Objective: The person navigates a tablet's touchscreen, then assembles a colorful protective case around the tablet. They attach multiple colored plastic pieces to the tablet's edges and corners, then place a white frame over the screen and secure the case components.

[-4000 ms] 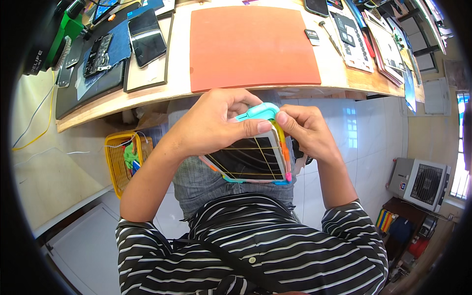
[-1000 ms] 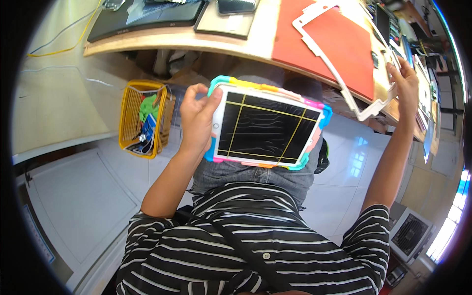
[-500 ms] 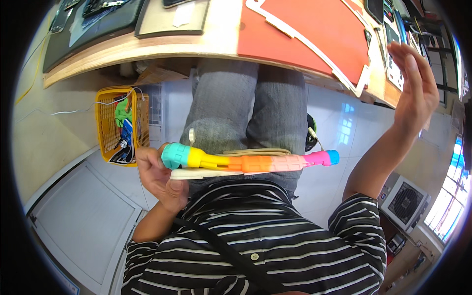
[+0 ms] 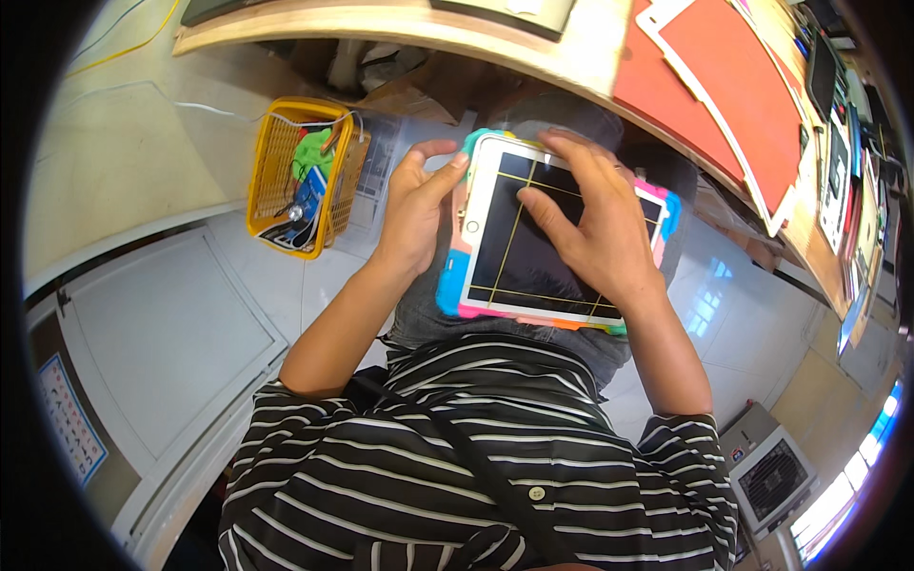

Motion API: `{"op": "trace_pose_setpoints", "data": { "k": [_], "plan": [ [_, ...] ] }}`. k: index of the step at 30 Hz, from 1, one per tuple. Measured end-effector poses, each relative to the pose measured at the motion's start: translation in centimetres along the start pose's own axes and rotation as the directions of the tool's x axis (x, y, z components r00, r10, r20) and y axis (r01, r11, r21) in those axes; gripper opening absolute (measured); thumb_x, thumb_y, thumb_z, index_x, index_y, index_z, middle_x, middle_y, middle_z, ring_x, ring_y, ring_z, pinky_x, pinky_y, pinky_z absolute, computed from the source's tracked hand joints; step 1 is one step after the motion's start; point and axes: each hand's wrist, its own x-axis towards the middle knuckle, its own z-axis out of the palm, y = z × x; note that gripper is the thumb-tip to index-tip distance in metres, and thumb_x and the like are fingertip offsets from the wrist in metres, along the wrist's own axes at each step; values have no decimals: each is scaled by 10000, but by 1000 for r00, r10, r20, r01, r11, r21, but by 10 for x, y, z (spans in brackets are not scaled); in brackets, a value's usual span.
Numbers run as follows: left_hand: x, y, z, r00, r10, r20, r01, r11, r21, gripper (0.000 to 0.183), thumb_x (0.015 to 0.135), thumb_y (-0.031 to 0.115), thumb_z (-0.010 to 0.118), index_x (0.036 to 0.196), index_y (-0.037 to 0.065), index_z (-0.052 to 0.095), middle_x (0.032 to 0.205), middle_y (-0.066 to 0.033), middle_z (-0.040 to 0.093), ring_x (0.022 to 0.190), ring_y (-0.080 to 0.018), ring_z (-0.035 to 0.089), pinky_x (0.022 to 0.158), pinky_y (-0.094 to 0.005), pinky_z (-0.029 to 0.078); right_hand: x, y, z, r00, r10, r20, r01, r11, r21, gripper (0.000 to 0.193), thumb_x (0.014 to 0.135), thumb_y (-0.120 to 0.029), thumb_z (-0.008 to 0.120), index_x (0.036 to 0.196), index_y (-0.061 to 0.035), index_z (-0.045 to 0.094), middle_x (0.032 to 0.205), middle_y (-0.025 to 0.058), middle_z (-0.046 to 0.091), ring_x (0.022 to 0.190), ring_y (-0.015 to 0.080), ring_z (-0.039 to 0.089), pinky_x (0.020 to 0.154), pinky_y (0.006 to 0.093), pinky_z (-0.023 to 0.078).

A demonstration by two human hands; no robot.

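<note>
A white-framed tablet [image 4: 500, 252] with a dark screen sits inside a multicoloured case [image 4: 454, 278] above my lap. Thin yellow lines cross the screen. At the far left corner, my left hand [image 4: 416, 207] grips the case, thumb on its rim; its other fingers are partly hidden. My right hand [image 4: 602, 214] lies over the screen's right half, with thumb and fingers apart. Its fingertips reach the far edge of the case, and its thumb is stretched out over the glass. The case's far right part is covered by this hand.
A yellow basket [image 4: 255, 195] of mixed items stands on the floor to the left, with a white cable [image 4: 205, 109] running to it. Ahead is a wooden table edge [image 4: 400, 30] bearing an orange-red mat [image 4: 705, 119] and a pale frame [image 4: 700, 86]. More devices crowd the right.
The tablet and case have turned from edge-on to screen facing up at me. My right hand has come down from its raised place at the right onto them. The view has shifted.
</note>
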Motion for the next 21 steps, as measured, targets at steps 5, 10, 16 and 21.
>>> {"op": "trace_pose_setpoints", "data": {
  "k": [5, 10, 16, 21],
  "plan": [
    [23, 19, -17, 967, -225, 119, 206, 967, 153, 460, 1017, 333, 686, 1233, -72, 655, 944, -119, 751, 778, -133, 709, 646, -271, 553, 16, -6, 10, 999, -50, 10, 51, 999, -17, 429, 915, -235, 782, 1282, -48, 664, 1327, 158, 674, 1247, 340, 616, 1088, 424, 420],
    [37, 7, -23, 984, -112, 141, 71, 961, 268, 426, 1009, 376, 688, 1037, -43, 758, 861, -80, 742, 703, -115, 667, 599, -260, 512, 28, -7, 28, 998, -65, -7, 65, 998, 18, 305, 918, -188, 773, 1185, -49, 723, 1204, 131, 715, 1114, 302, 661, 1014, 401, 435],
    [45, -4, -16, 988, 78, 133, -133, 865, 483, 449, 1051, 355, 618, 916, -53, 745, 803, -67, 718, 683, -99, 608, 634, -262, 477, 23, 2, 41, 992, -57, -111, 64, 996, 59, 195, 922, -108, 753, 1110, -59, 765, 1102, 101, 732, 1044, 279, 671, 915, 375, 438],
    [44, -4, -7, 993, -92, 67, 88, 994, 64, 380, 1065, 282, 589, 936, -44, 734, 841, -77, 728, 709, -120, 639, 679, -278, 503, 21, 9, 47, 975, -133, -180, 139, 990, 19, 215, 899, -102, 767, 1114, -91, 773, 1063, 67, 717, 955, 265, 643, 810, 368, 434]
  ]
}}
